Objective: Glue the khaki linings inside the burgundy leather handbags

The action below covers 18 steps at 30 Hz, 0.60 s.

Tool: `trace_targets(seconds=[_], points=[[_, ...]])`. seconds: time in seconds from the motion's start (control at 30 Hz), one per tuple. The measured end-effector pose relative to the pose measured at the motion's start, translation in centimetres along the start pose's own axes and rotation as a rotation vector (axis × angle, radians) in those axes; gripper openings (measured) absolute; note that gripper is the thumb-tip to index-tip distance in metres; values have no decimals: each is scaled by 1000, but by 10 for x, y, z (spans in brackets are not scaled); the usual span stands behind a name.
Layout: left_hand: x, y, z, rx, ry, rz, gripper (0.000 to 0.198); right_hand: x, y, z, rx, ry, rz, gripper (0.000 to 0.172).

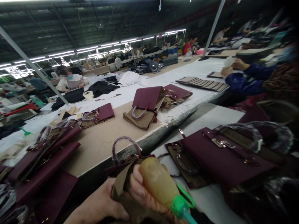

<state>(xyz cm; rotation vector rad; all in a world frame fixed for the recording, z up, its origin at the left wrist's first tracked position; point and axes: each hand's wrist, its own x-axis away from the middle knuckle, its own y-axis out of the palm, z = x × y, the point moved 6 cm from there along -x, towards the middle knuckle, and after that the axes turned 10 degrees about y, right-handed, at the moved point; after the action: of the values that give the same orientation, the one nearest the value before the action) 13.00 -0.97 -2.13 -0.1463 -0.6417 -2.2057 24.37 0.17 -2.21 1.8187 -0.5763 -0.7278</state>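
Note:
My left hand (pixel 100 203) is closed on the khaki lining of a burgundy handbag (pixel 120 183) at the bottom of the view. The bag's wrapped handle (pixel 123 143) arches up just above it. My right hand (pixel 142 194) has its fingers wrapped round a yellowish squeeze bottle (pixel 157 183). The bottle's green nozzle (pixel 183 208) points down and to the right, and it lies right against the lining. Both wrists are cut off by the frame's lower edge.
A finished burgundy bag (pixel 221 155) lies on the grey table (pixel 210 118) to my right, and more are piled at left (pixel 42 161). Other bags (pixel 144 105) sit on the long workbench (pixel 105 140). A co-worker's blue sleeve (pixel 245 77) works beside a row of flat pieces (pixel 203 83).

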Motion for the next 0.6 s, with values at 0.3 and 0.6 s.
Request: trace_targets(seconds=[0.3, 0.6], points=[[34, -29, 16, -766, 98, 280, 39, 72, -26, -31, -229, -157, 186, 25], [14, -28, 29, -969, 343, 324, 32, 110, -39, -15, -108, -103, 349, 60]])
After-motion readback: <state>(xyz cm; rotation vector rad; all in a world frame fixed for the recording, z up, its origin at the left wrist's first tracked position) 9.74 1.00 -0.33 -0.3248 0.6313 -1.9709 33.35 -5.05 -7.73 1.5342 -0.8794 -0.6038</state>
